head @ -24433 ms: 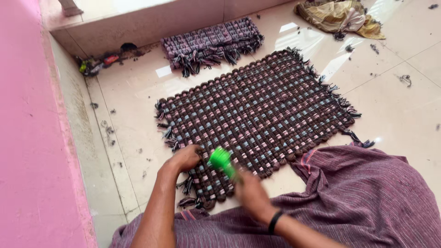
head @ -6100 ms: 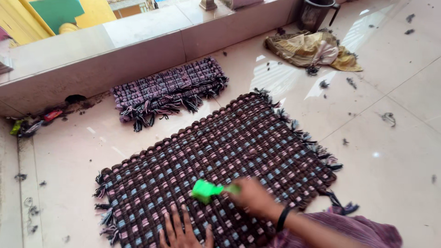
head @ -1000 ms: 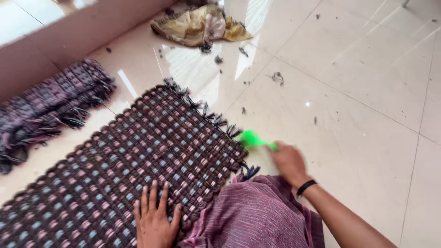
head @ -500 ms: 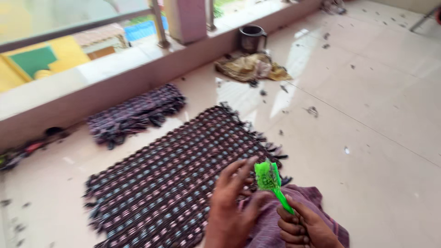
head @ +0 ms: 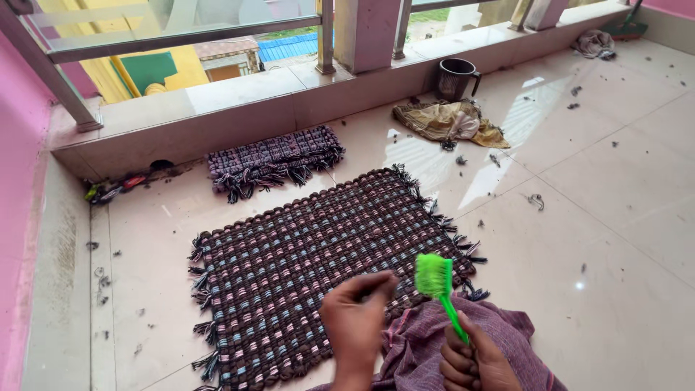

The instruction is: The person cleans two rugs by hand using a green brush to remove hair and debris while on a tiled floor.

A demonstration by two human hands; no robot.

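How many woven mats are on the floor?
2. The big woven mat lies flat in front of the hands. The folded mat sits farther off by the low ledge. Others may lie out of view.

A glossy cream tiled floor (head: pixel 622 217) carried everything. On it lay a dark brown woven mat (head: pixel 318 253) with pink and blue flecks, spread flat. Beyond it, by the low ledge, sat a folded purple mat (head: pixel 275 156). A crumpled yellowish cloth (head: pixel 449 122) lay beside a dark mug (head: pixel 455 76). Thread scraps (head: pixel 536 200) dotted the tiles.
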